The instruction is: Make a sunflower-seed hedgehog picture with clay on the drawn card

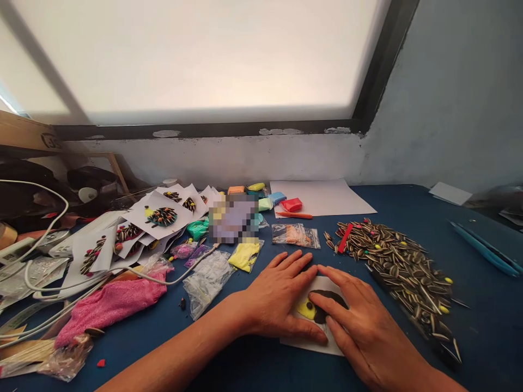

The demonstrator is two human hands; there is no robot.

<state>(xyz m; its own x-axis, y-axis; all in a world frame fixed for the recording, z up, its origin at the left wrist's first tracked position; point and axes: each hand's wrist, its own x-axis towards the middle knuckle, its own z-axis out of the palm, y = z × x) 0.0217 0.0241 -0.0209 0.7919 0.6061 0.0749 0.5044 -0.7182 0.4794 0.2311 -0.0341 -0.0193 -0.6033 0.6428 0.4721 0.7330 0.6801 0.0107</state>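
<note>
A white paper card [327, 284] lies on the blue table under both of my hands. On it is a flattened black clay shape [335, 297] with a yellow clay patch [307, 311] at its left that carries a small dark dot. My left hand [281, 299] rests flat across the card's left side, fingers stretched forward and thumb along the near edge. My right hand [365, 321] is over the right side, its fingers extended and apart. Its index fingertip touches the clay near where yellow meets black. Parts of the clay are hidden beneath the fingers.
A heap of striped sunflower seeds [402, 267] spreads at right, beside blue tweezers [486, 250]. Finished seed-and-clay cards [159, 212] pile up at left near a pink cloth [114, 305] and white cable. Clay packets, including red [291, 204] and yellow [245, 256], lie ahead.
</note>
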